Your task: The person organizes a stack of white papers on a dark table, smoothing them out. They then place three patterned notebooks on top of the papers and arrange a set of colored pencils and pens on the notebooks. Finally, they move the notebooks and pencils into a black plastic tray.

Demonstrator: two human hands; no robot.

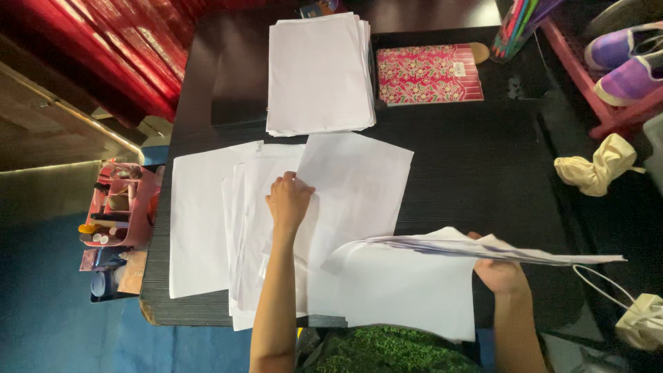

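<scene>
My left hand (288, 200) rests knuckles-up on loose white sheets (207, 221) spread over the near half of a dark table (476, 166), fingertips on the edge of the top sheet (359, 179). My right hand (498, 271) grips a sheaf of white papers (476, 249) held nearly level above the table's front edge, its pages fanning to the left and right. Another white sheet (407, 290) lies under that sheaf. A neat stack of white paper (319, 72) sits at the far side of the table.
A pink patterned notebook (428, 72) lies right of the stack, with a cup of coloured pens (518, 27) beyond it. A pink organiser (121, 207) stands left of the table. Purple shoes (625, 59), a crumpled yellow cloth (601, 166) and a white charger (639, 321) are on the right.
</scene>
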